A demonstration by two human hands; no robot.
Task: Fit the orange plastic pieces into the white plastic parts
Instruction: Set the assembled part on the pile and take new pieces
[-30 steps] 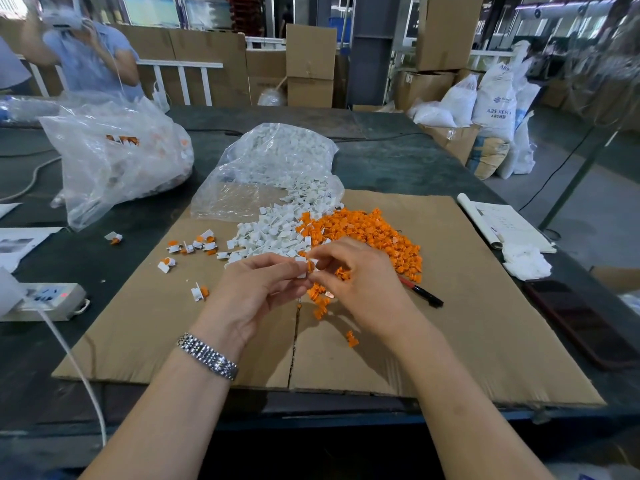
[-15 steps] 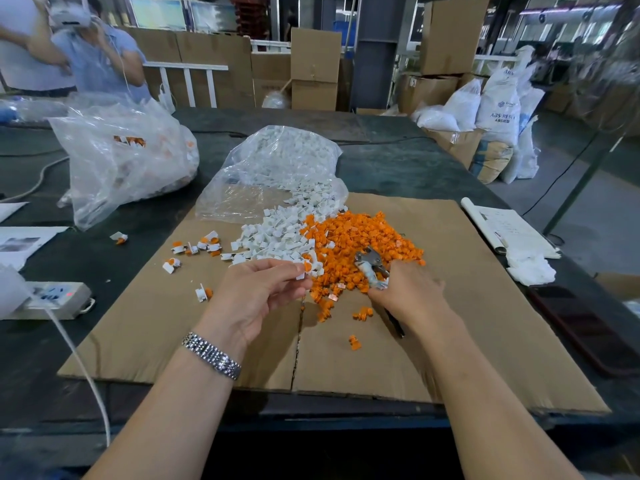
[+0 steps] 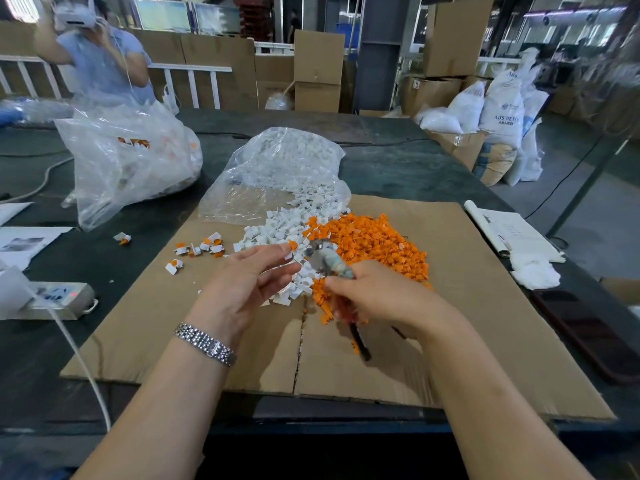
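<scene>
A pile of orange plastic pieces lies on the cardboard sheet, touching a pile of white plastic parts on its left. Above the white pile, my left hand pinches a white part with an orange piece at its fingertips. My right hand grips pliers. Their metal jaws point up-left, close to the pinched part, and the red and black handles stick out below my palm. Several fitted white-and-orange pieces lie to the left on the cardboard.
An open clear bag of white parts lies behind the piles, with a larger bag to its left. A power strip and cable lie at left. Papers, a white cloth and a dark flat object lie at right. A person stands behind the table.
My right hand left my left hand, picked up the pliers from the cardboard and brought their jaws up to the part in my left hand, which stayed in place.
</scene>
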